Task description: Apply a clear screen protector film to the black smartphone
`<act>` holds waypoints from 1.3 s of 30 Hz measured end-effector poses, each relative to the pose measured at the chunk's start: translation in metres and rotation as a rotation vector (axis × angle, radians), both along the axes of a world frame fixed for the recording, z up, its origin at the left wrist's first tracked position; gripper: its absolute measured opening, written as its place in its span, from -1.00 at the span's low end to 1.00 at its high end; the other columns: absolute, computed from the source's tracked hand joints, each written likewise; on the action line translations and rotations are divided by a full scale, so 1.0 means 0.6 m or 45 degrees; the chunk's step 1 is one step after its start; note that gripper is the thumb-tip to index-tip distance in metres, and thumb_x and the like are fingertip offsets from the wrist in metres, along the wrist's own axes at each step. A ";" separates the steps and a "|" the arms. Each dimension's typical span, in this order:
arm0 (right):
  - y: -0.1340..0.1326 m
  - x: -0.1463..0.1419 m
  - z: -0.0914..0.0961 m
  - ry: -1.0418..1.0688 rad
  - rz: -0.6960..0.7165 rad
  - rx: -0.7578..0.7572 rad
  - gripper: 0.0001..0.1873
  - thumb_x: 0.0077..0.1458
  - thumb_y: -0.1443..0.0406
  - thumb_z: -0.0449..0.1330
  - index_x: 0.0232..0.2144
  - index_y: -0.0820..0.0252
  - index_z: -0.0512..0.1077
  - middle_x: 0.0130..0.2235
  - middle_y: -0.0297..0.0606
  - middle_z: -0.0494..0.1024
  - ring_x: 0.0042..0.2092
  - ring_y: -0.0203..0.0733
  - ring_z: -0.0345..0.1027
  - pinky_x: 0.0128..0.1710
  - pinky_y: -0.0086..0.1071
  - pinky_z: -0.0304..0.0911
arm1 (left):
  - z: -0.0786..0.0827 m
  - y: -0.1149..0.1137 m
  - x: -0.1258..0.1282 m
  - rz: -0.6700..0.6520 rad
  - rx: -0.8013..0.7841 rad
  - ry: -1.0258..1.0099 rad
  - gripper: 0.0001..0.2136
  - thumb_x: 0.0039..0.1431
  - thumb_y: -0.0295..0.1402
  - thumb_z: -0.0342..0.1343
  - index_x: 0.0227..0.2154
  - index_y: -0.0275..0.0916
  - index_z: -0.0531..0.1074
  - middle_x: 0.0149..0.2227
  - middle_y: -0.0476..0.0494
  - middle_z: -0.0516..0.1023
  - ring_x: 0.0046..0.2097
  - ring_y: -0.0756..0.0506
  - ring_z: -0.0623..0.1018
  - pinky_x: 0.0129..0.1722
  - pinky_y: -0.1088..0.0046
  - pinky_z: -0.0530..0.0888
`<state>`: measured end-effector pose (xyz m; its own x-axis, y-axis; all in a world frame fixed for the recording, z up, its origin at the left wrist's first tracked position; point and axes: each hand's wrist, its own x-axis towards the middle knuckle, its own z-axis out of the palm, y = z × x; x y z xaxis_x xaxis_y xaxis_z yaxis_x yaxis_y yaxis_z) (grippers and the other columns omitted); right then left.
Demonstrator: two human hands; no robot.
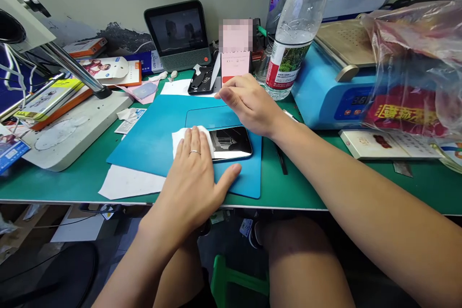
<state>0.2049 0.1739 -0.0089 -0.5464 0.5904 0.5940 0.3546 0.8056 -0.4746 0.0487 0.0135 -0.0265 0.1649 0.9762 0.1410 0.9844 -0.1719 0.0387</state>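
Note:
A smartphone [234, 143] with a dark, glossy screen lies on the blue mat [155, 142]. My left hand [193, 166] rests flat on a white wipe [176, 137], over the phone's left end, with its thumb stuck out to the right. The wipe is pressed down beneath the fingers, not gripped. Above the phone's upper right corner, my right hand [252, 106] is raised with fingers curled and thumb close to them. Whatever its fingers may hold is hidden. Just beyond the phone, a thin dark outline like a glass film [205, 118] shows on the mat.
A plastic bottle [292, 53] stands behind my right hand, beside a blue heating machine [332, 86] and a plastic bag [411, 72]. A smart display [178, 33] and another phone [236, 57] stand at the back. A lamp-like stand [68, 130] occupies the left.

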 end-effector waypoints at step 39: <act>0.022 0.017 -0.009 -0.054 -0.093 -0.020 -0.19 0.34 -0.24 -0.27 -0.20 0.09 0.60 -0.09 -0.11 0.65 0.02 0.03 0.43 0.11 -0.04 0.20 | 0.004 -0.031 -0.059 -0.013 -0.079 0.012 -0.15 0.48 0.11 -0.32 0.41 -0.71 0.00 0.47 -0.68 -0.06 0.50 -0.45 -0.01 0.43 -0.10 0.15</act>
<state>0.2150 0.1872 -0.0145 -0.5260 0.6385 0.5618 0.4321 0.7696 -0.4701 0.0134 -0.0048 -0.0244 0.1756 0.9813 0.0787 0.9830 -0.1791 0.0403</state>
